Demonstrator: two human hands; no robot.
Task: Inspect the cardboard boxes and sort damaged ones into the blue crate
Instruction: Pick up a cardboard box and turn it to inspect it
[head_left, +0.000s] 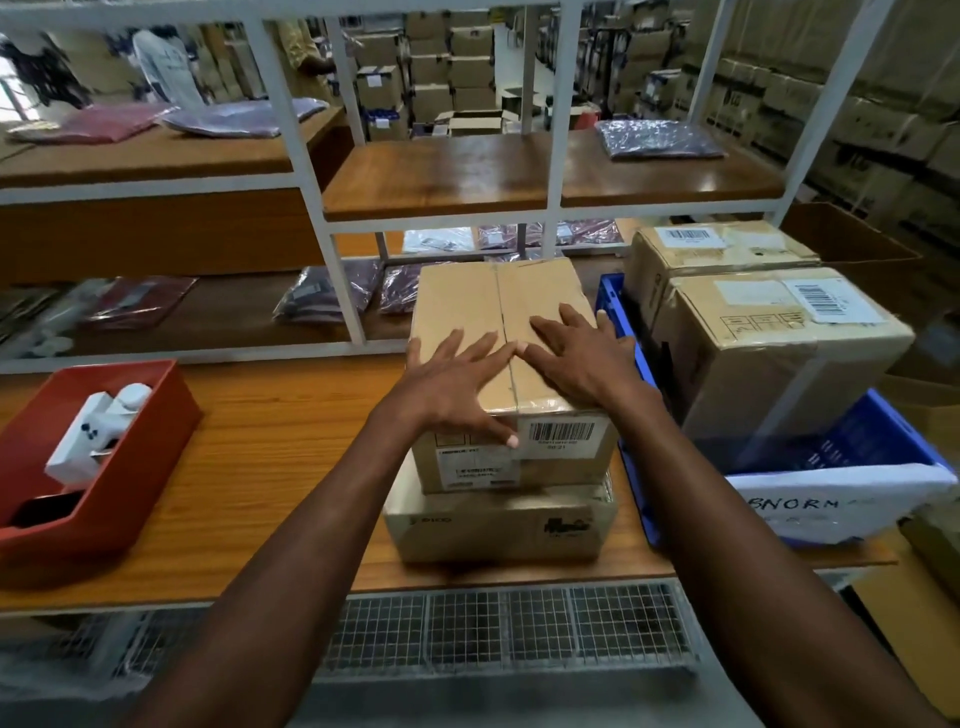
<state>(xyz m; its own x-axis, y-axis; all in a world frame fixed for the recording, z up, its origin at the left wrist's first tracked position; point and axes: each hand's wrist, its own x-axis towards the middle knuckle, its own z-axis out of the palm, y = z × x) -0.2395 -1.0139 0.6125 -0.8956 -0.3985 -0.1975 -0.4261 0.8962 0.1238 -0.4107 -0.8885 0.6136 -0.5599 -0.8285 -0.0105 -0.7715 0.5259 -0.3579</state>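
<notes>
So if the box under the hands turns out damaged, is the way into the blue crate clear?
Not really. Both hands, left and right, lie flat on the top box. The blue crate sits right beside it, but two taped boxes already fill most of it, leaving little visible room.

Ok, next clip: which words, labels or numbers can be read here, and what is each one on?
"BNORN", handwritten, start and end cut off: white sheet on the blue crate.
"PICO", faint: front of the bottom box on the table; the dark logo beside it is unreadable.
Barcode sticker digits on the top box: too blurred.
Barcode labels on the two boxes in the crate: too small.
</notes>
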